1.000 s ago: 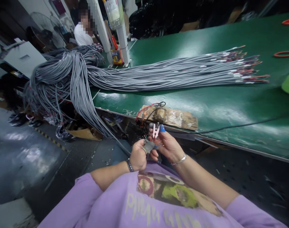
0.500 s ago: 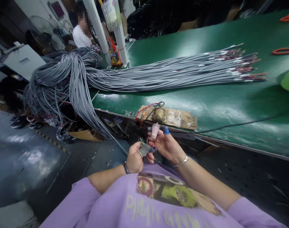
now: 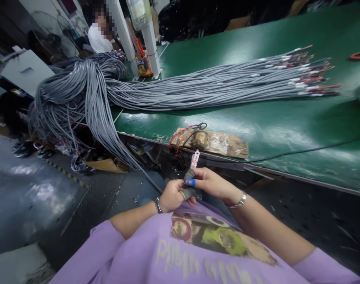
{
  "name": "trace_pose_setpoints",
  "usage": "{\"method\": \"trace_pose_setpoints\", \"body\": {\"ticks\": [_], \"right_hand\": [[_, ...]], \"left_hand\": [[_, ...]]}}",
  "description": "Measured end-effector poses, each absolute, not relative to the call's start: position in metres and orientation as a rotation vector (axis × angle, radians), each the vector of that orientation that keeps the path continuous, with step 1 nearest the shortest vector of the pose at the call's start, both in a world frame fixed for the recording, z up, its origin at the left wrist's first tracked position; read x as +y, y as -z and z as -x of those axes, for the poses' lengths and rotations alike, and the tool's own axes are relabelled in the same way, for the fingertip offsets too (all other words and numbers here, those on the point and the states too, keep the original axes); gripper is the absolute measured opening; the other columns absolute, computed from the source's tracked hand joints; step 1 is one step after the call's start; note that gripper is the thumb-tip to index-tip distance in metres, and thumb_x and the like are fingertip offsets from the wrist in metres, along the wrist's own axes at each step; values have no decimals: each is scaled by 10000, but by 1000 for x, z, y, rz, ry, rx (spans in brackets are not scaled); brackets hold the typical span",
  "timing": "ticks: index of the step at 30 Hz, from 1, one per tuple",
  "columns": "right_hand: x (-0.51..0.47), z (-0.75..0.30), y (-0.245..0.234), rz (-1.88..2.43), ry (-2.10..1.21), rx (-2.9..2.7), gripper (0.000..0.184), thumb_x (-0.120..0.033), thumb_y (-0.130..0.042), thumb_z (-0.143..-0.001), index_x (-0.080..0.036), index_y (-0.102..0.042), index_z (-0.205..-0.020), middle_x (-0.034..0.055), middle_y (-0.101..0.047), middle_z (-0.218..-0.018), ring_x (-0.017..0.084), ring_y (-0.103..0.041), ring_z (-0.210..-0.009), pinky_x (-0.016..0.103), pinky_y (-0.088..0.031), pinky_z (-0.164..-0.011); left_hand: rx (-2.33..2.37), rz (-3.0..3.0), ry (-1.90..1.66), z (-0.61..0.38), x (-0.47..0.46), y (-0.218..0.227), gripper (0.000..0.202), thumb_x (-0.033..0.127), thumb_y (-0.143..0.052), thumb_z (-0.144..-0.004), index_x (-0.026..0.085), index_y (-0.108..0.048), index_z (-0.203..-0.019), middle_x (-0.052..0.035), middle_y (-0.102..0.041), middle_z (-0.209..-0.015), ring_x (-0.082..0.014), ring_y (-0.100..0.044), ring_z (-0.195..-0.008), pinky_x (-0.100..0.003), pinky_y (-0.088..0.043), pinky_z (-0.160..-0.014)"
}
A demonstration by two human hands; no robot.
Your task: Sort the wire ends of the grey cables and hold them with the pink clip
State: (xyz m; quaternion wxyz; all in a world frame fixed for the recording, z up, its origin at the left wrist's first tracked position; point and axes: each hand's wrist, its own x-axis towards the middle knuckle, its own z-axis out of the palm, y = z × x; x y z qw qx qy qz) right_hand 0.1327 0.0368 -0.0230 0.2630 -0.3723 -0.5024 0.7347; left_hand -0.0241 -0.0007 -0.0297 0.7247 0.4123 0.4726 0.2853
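Note:
My left hand (image 3: pixel 171 196) is closed around the end of a grey cable (image 3: pixel 152 182), which runs back up to the pile on the bench. The fanned wire ends at its tip are mostly hidden by my fingers. Pressed close beside it, my right hand (image 3: pixel 217 184) is closed, its blue-wrapped thumb (image 3: pixel 191 182) against the cable end. A pale pink flat piece (image 3: pixel 195 159) with a rounded, holed tip and red marks sticks up from the right fingers. Its lower part is hidden, so its kind does not show.
On the green bench (image 3: pixel 274 126) lies a long bundle of grey cables (image 3: pixel 197 88), heaped at left. A worn wooden block (image 3: pixel 227 146) with red and black wires sits at the near edge. A white post (image 3: pixel 152 55) stands behind; a person in white (image 3: pixel 99 38) is farther back.
My right hand has come left and down onto the cable end, its thumb folding over it. The wire ends that showed before are now covered. The pink piece points up more.

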Motion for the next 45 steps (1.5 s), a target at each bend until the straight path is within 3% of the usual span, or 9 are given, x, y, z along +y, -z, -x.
{"method": "trace_pose_setpoints", "body": {"ticks": [4, 11, 17, 23, 30, 34, 37, 40, 45], "right_hand": [[35, -137, 33, 1011, -1898, -1330, 422, -547, -798, -640, -155, -643, -635, -27, -574, -572, 93, -456, -539, 235, -369, -520], [23, -143, 43, 1022, -1891, -922, 468, -594, -815, -599, -172, -679, -749, 17, -634, -671, 136, -543, -605, 288, -462, -586], [5, -124, 34, 1002, -1709, -932, 364, -523, -783, -696, -197, -625, -735, -20, -576, -551, 132, -491, -523, 298, -420, -546], [18, -122, 22, 961, -1903, -1054, 365, -505, -766, -712, -200, -566, -720, -15, -601, -475, 155, -547, -418, 274, -384, -453], [21, -106, 35, 943, -1945, -870, 390, -534, -719, -749, -215, -498, -716, -42, -534, -404, 158, -519, -351, 254, -336, -391], [30, -113, 54, 1091, -1726, -693, 423, -472, -811, -665, -208, -482, -624, -78, -453, -451, 79, -397, -386, 229, -326, -401], [36, -125, 58, 1107, -1703, -605, 463, -507, -862, -561, -203, -517, -614, -74, -447, -480, 72, -362, -428, 229, -357, -417], [32, -128, 50, 1012, -1839, -628, 496, -574, -850, -545, -201, -530, -604, -52, -480, -515, 87, -407, -464, 247, -405, -451], [19, -120, 31, 865, -1959, -785, 438, -548, -818, -637, -195, -560, -653, -27, -551, -547, 128, -522, -512, 289, -433, -526]], "left_hand": [[1032, -877, -552, 24, 3, 26, 528, 614, -809, -538, 151, -579, -646, -22, -622, -487, -134, -570, -408, -238, -444, -442], [1146, -793, -875, 20, 2, 27, 610, 694, -788, -497, 153, -591, -697, -22, -632, -503, -135, -583, -412, -237, -464, -444], [1117, -822, -873, 18, 3, 26, 601, 687, -793, -496, 154, -594, -689, -12, -630, -500, -126, -580, -421, -254, -496, -490], [1081, -914, -763, 25, 4, 24, 552, 641, -803, -536, 145, -612, -687, -32, -646, -529, -139, -605, -465, -254, -488, -510], [1143, -762, -936, 21, 3, 31, 565, 665, -788, -519, 162, -573, -660, -10, -613, -472, -123, -548, -377, -230, -424, -417], [1149, -698, -979, 19, 3, 28, 537, 626, -805, -508, 163, -569, -642, -4, -600, -458, -113, -529, -367, -235, -428, -413], [1155, -696, -1011, 20, 2, 27, 530, 621, -804, -512, 159, -579, -643, -7, -604, -461, -110, -526, -364, -237, -433, -411], [1151, -695, -1035, 21, 3, 27, 539, 629, -804, -505, 157, -579, -637, -10, -605, -461, -112, -528, -361, -237, -433, -408], [1139, -722, -1015, 20, 2, 28, 533, 629, -800, -523, 165, -568, -646, -7, -615, -475, -117, -545, -377, -238, -440, -426]]}}
